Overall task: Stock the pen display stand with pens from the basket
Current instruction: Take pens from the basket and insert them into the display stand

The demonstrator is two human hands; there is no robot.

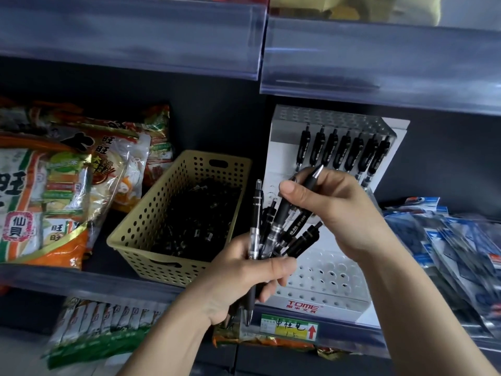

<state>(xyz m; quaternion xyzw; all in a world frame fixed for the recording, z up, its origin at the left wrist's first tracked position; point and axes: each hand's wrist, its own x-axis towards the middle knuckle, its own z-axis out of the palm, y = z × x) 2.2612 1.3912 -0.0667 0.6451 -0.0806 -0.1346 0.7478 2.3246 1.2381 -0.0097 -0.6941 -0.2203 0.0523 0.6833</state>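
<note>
We face a dark shop shelf with clear plastic rails along its front edge, and another shelf's rails overhead. On it stand, left to right, bright snack bags, a yellow perforated basket, the white pen display stand and blue-and-white flat packets. A green and yellow price label sits on the rail just below the stand. A row of black pens hangs upright in the stand's top tier.

Our left grip is clenched around a bundle of black pens, fanned upward in front of the stand and beside the basket. Our right grip pinches a single pen between thumb and fingers, its silver tip pointing up toward the hanging row.

The loose pens in the basket read only as a dark tangle. Both hands cover the stand's middle, so we cannot tell what its holes there carry. The flat packets are blurred, the snack bags are cut off at the left edge, and more packets on the shelf below are half hidden.
</note>
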